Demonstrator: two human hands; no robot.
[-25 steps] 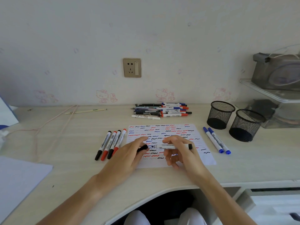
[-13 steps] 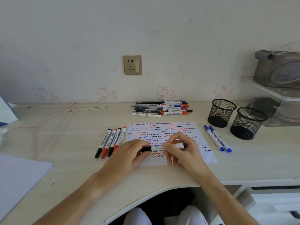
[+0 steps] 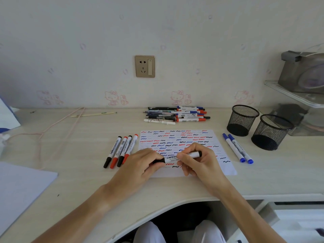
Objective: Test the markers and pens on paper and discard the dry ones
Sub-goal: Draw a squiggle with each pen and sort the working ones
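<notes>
- The left hand (image 3: 140, 163) pinches the black cap end of a black marker (image 3: 177, 157); the right hand (image 3: 198, 160) grips its white barrel.
- The marker lies level over the near half of the squiggle-covered paper (image 3: 177, 137).
- Four markers (image 3: 121, 151) lie at the paper's 9 o'clock, two blue markers (image 3: 237, 148) at 3 o'clock.
- A pile of pens (image 3: 175, 115) sits at 12 o'clock.
- Two mesh cups (image 3: 257, 127) stand at 2 o'clock.

The paper (image 3: 184, 142) lies flat on the desk (image 3: 87, 172). Left of the paper: four markers (image 3: 121, 150), side by side. Right of the paper: two pens (image 3: 237, 148), then two cups (image 3: 257, 127). Behind the paper, near the wall: a pile (image 3: 177, 115) of pens. Over the paper's near part: both hands (image 3: 175, 162), holding one marker (image 3: 178, 157).
</notes>
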